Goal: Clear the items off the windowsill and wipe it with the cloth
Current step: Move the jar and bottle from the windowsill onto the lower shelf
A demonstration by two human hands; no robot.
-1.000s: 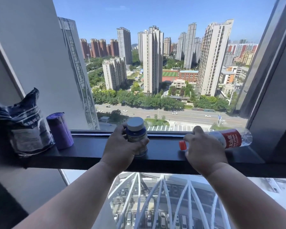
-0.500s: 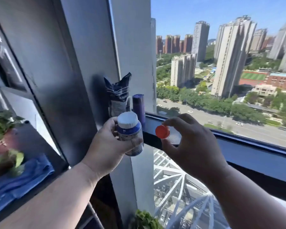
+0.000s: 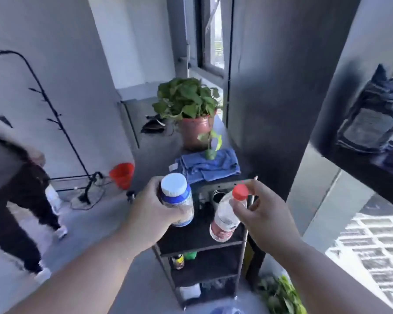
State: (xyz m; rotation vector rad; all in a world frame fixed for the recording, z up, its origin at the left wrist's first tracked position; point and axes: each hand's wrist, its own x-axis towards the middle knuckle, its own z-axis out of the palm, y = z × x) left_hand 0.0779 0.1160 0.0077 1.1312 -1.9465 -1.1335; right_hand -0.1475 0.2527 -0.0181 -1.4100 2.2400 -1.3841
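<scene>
Jar (image 3: 176, 198), white cap and blue label, sits wrapped in the left hand (image 3: 152, 211) at frame centre; bottle (image 3: 227, 214), red cap, hangs from the right hand (image 3: 266, 214), pinched near the neck. Both are carried over the black rack (image 3: 200, 245) at lower centre, probably to be set on a shelf so the sill gets cleared. Blue cloth (image 3: 209, 165) lies folded on the rack top just in front of the potted plant (image 3: 188, 114), handy for wiping. Sill (image 3: 361, 171) shows at the right edge, a dark bag (image 3: 372, 118) still on it. Another person's legs at left; red bucket (image 3: 122, 174) on the floor.
</scene>
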